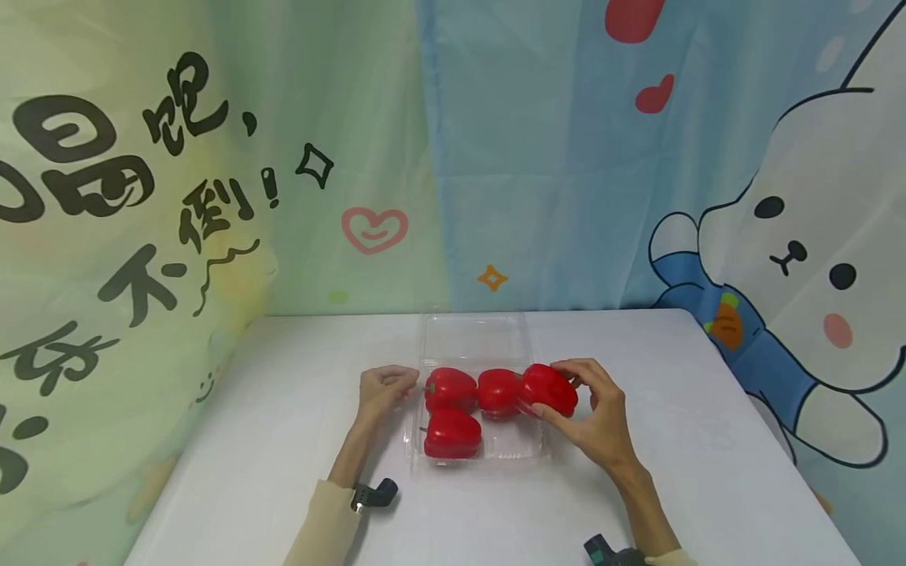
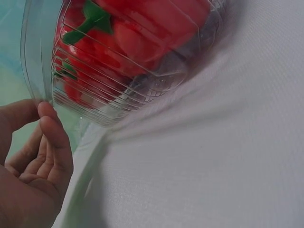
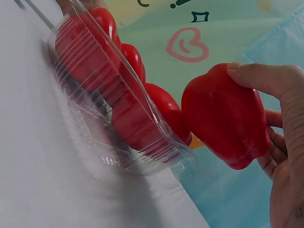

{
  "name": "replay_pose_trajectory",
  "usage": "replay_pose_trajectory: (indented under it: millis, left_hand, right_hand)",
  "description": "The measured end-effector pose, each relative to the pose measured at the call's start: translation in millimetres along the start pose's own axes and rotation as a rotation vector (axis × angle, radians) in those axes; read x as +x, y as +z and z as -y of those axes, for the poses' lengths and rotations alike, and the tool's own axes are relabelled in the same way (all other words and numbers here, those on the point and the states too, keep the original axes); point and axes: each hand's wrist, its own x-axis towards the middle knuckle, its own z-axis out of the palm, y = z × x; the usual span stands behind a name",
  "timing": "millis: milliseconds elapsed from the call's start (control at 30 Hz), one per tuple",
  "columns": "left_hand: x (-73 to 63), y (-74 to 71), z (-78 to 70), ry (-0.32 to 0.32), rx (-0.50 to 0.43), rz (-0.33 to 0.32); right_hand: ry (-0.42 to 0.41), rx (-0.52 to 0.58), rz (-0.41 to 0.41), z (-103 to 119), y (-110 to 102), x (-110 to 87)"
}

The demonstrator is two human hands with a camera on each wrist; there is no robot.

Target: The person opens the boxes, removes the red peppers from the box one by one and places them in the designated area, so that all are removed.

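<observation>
A clear plastic clamshell box (image 1: 513, 448) lies on the table with three red bell peppers in it: one at the back left (image 1: 451, 389), one at the front left (image 1: 453, 436) and one at the back right (image 1: 497, 395). With thumb and fingertips my left hand (image 1: 381, 393) pinches the box's left rim (image 2: 35, 61). My right hand (image 1: 602, 420) grips another red bell pepper (image 3: 223, 116) between thumb and fingers, above the right side of the box. In the left wrist view, green stems (image 2: 95, 21) show through the ribbed wall.
The box's transparent lid (image 1: 474, 334) is folded back toward the rear of the white table (image 1: 283, 432). Behind the table hangs a printed curtain (image 1: 538, 196). Dark wrist devices sit on the left wrist (image 1: 375, 494) and right wrist (image 1: 612, 554).
</observation>
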Motion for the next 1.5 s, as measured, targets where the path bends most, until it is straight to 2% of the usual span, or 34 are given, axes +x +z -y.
replay_pose_trajectory:
  millis: [467, 833, 1300, 1500]
  left_hand:
    - [1.1, 0.7, 0.7, 0.001, 0.023, -0.008]
    - [-2.8, -1.3, -1.1, 0.013, 0.026, -0.004]
    - [-3.8, -1.1, -0.8, 0.016, 0.011, -0.002]
    - [-1.4, -0.2, 0.5, 0.006, -0.003, -0.004]
  right_hand:
    - [-0.026, 0.010, -0.043, -12.8, -2.0, 5.3]
    - [-0.020, -0.025, -0.032, -20.3, -5.0, 4.7]
    - [0.018, -0.052, -0.066, -23.4, -8.0, 7.9]
    - [0.032, -0.061, -0.107, -26.7, -5.9, 9.4]
